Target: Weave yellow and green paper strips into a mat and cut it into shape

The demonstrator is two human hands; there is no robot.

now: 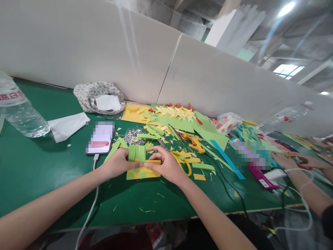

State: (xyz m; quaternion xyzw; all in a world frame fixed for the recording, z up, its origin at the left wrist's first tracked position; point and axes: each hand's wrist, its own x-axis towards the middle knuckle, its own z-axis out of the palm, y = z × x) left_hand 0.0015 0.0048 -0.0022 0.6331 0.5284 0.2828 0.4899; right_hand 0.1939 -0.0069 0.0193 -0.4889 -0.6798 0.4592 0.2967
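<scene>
Between my hands is a woven paper piece point(137, 153) of green and yellow strips, with its green part raised and a yellow checkered part lying nearer me. My left hand point(117, 162) is closed on its left side, thumb along the fold. From the right, my right hand point(165, 163) pinches the yellow strip edge, its index finger arched over. The two thumbs nearly meet at the middle. Just right of my right hand lie yellow-handled scissors point(186, 166), partly hidden by it. Behind them rests a yellow glue gun point(195, 142).
A charging phone point(100, 139), a tub of small beads point(135, 136) and a water bottle point(23, 107) stand to the left. Paper scraps and green sheets point(179, 121) spread behind. At right, a co-worker's hands point(286, 161) hold scissors near a magenta power strip point(262, 178) and cables.
</scene>
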